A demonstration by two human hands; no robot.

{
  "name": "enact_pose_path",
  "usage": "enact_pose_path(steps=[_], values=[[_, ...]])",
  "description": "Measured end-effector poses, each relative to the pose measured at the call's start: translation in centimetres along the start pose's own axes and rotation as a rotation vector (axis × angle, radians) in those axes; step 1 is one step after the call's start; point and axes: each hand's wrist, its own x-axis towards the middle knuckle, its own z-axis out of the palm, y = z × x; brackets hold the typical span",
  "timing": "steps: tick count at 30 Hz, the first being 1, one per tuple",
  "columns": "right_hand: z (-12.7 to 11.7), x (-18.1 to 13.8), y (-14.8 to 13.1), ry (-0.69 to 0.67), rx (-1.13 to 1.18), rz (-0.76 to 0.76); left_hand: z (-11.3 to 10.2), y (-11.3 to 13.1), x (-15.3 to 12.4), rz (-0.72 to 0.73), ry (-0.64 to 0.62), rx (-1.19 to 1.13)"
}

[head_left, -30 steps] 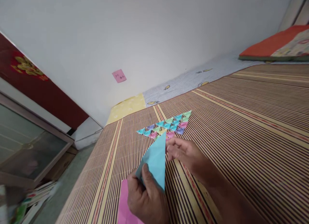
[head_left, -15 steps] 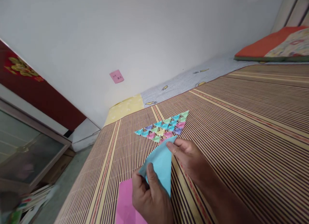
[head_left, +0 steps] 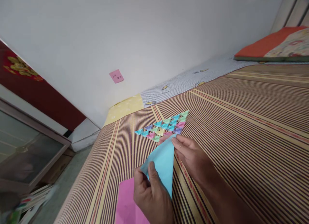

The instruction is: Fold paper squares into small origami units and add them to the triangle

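Note:
A sheet of light blue paper (head_left: 162,163), folded to a triangle-like shape, is held between both hands above the mat. My left hand (head_left: 153,193) grips its lower left part, thumb on top and fingers curled beneath. With thumb and fingers, my right hand (head_left: 187,150) pinches its upper corner. Below and left of the left hand lies pink paper (head_left: 126,198), partly covered by that hand. Just beyond the blue paper, several small folded paper triangles (head_left: 159,130) in blue, green, pink, yellow and purple are laid out in rows forming a larger triangle.
The striped woven mat (head_left: 229,121) covers the bed. Against the white wall (head_left: 156,40) runs a patterned cloth (head_left: 176,85), and a pink note (head_left: 116,76) is stuck there. Folded orange bedding (head_left: 263,43) lies at the far right. A glass-fronted cabinet (head_left: 29,146) stands left, past the bed's edge.
My right hand has shifted slightly right with its corner of the blue paper. My left hand has moved slightly right too; both still grip the sheet.

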Motion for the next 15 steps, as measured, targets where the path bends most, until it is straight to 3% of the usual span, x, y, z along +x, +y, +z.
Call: enact_pose_path(steps=[6,11,13,15], values=[[-0.4,0.2,-0.8,0.029,-0.025,0.01,0.0,-0.2,0.3,-0.076,-0.083,-0.052],[-1.9,0.9,-0.6,0.119,0.042,-0.067,-0.1,-0.4,0.6,-0.157,-0.16,-0.134],[-2.1,0.9,-0.4,0.086,0.018,-0.014,-0.2,-0.4,0.6,-0.209,-0.179,-0.187],[-1.9,0.7,-0.3,-0.03,-0.054,0.097,-0.2,-0.2,0.6,-0.255,-0.195,-0.243]])
